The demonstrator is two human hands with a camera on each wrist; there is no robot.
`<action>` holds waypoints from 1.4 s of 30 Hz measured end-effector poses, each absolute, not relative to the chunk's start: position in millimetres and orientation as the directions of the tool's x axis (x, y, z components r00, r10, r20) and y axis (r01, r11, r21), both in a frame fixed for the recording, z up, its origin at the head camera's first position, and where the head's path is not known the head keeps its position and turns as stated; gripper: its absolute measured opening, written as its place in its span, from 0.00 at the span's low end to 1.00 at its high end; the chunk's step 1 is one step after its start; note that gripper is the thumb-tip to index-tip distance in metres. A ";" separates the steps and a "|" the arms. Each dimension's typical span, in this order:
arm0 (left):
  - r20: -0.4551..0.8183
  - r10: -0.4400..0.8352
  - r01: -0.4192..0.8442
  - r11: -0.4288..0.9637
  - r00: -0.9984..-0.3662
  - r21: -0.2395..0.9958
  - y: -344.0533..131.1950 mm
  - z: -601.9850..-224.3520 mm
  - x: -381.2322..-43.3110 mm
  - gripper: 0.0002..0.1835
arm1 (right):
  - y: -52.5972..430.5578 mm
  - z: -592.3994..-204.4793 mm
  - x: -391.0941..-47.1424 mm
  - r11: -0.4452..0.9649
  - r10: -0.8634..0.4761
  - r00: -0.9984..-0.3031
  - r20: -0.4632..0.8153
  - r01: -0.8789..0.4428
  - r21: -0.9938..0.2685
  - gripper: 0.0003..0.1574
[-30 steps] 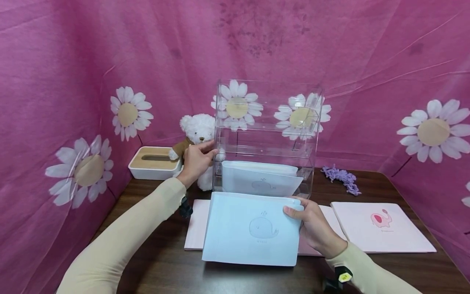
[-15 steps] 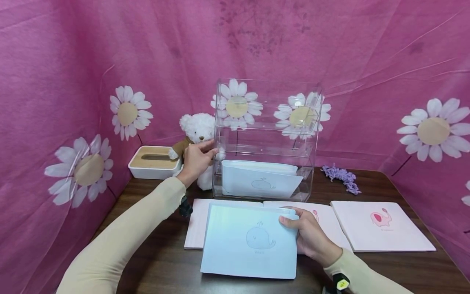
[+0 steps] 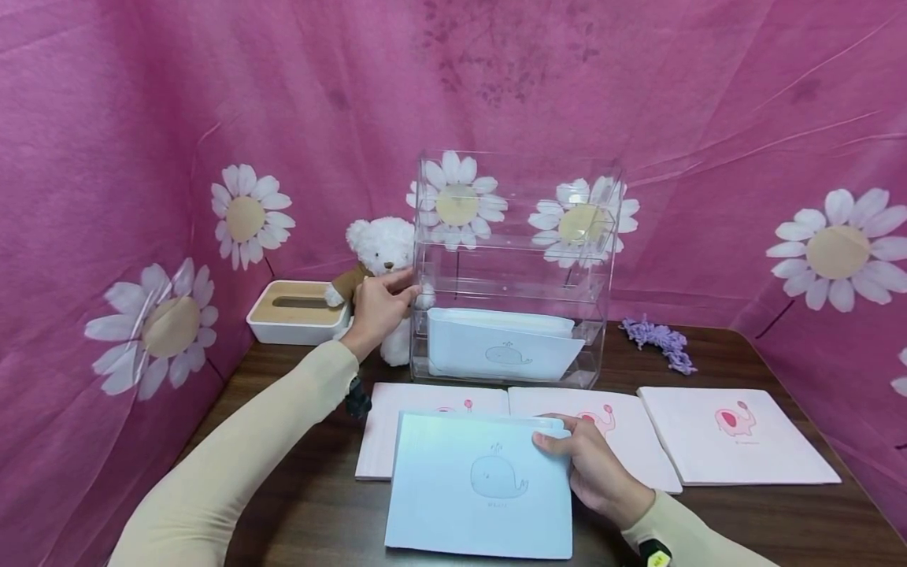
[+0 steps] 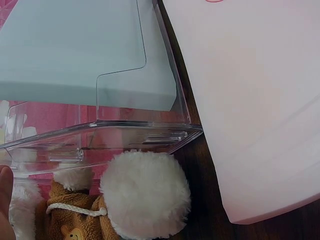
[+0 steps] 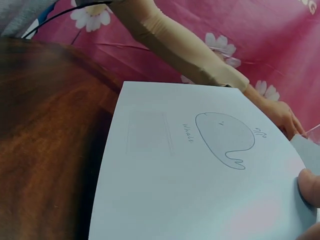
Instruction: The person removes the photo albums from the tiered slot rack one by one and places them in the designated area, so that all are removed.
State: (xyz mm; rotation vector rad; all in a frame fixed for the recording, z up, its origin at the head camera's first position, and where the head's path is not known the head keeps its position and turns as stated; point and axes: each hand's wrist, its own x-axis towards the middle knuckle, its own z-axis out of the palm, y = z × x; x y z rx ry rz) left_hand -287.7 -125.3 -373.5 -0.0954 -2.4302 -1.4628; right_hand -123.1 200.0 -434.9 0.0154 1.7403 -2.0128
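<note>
My right hand (image 3: pixel 602 480) pinches a light-blue booklet (image 3: pixel 432 512) at its upper right corner, thumb on the front cover. The cover bears a line drawing of a whale, with "whale" legible beside it in the right wrist view (image 5: pixel 165 190). My left hand (image 3: pixel 378 313) touches the left side of a clear plastic tiered rack (image 3: pixel 517 293) with its fingers extended. Low in that rack, light-blue whale booklets (image 3: pixel 460 354) lean, the front one tilted. In the left wrist view only a bit of the left hand (image 4: pixel 5 205) shows.
Three pale pink elephant booklets, left (image 3: pixel 375 433), middle (image 3: pixel 631 453) and right (image 3: pixel 786 457), lie in a row before the rack. Behind my left hand sits a white teddy bear (image 3: pixel 383 240), beside a wooden-lidded tissue box (image 3: pixel 290 334). A purple yarn-like bundle (image 3: pixel 659 342) lies at right.
My right hand has drawn the whale booklet down and slightly left, away from the rack, uncovering more of the pink booklets. The left hand has stayed at the rack's side.
</note>
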 end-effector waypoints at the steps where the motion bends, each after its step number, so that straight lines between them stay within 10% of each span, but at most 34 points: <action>1: 0.290 -0.097 0.210 0.479 -0.952 0.852 -125.2 -373.5 -287.8 0.22 | 199.5 -436.3 -121.7 -0.078 -0.349 -0.884 -0.311 0.357 -0.931 0.36; 42: 0.255 -0.099 0.187 0.443 -0.962 0.877 -124.9 -373.1 -286.6 0.23 | 174.3 -464.1 -74.9 0.044 -0.405 -0.793 -0.456 0.481 -0.876 0.31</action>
